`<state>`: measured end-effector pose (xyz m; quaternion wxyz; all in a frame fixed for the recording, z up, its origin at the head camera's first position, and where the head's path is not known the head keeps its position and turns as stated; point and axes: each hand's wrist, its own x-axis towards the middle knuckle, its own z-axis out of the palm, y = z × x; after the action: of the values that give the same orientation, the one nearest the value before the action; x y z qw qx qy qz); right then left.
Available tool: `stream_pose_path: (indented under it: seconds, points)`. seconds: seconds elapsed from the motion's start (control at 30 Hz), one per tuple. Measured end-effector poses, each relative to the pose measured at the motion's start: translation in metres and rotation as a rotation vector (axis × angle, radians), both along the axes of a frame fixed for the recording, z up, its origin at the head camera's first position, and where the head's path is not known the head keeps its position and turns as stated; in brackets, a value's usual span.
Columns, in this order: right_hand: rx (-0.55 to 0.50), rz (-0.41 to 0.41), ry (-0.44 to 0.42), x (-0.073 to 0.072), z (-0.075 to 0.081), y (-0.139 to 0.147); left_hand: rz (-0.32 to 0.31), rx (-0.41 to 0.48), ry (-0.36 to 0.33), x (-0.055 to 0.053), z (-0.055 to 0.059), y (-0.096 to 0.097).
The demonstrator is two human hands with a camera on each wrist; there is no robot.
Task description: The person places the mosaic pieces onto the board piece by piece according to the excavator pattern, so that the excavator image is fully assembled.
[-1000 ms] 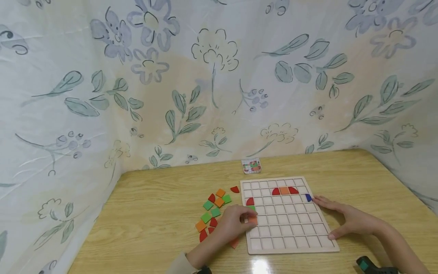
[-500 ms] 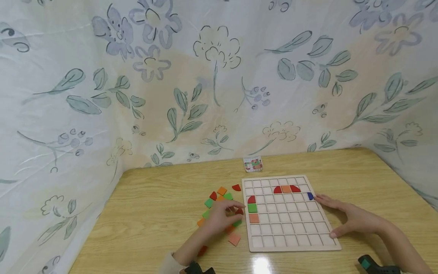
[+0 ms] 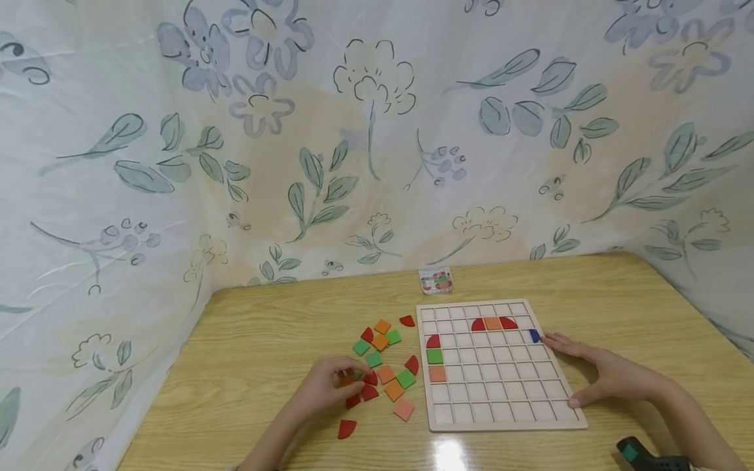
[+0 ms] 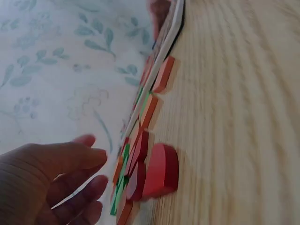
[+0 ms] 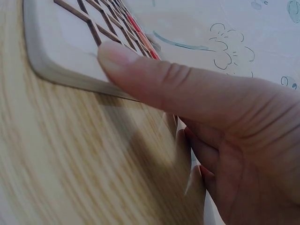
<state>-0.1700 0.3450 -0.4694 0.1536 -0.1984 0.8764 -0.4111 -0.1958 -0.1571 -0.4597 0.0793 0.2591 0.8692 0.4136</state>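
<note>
My left hand (image 3: 330, 386) is over the near left part of a group of loose wooden tiles, fingers bent and nothing visible between thumb and fingertips. Red quarter-circle tiles (image 3: 370, 392) lie right by its fingertips; in the left wrist view a red tile (image 4: 161, 171) lies closest on the table. A pale wooden grid board (image 3: 501, 412) stands to the right. My right hand (image 3: 618, 376) rests along the board's right edge, its thumb (image 5: 140, 70) on the near corner. On the board sit red tiles, salmon squares (image 3: 438, 373), a green square (image 3: 434, 356) and a blue tile (image 3: 535, 335).
Beyond the board lies a small pattern card (image 3: 436, 280). Orange squares (image 3: 394, 390), green squares (image 3: 406, 378) and a salmon square (image 3: 404, 410) are spread left of the board. A floral cloth (image 3: 377, 163) hangs behind the wooden table (image 3: 259, 340).
My left hand has left the salmon square in the board's left column and moved left over the loose tiles. My right hand keeps its place on the board's edge.
</note>
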Motion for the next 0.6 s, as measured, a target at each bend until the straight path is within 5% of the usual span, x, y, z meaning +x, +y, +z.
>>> stream_pose_path:
  seconds: [0.23, 0.6]
  points:
    - [-0.003, -0.010, -0.002, 0.001, 0.002, 0.002, -0.173, -0.062, 0.019, 0.010, 0.002, -0.018]
    - [-0.008, 0.009, 0.006, 0.000, 0.001, 0.000, -0.192, -0.127, 0.052, 0.014, 0.002, -0.020]
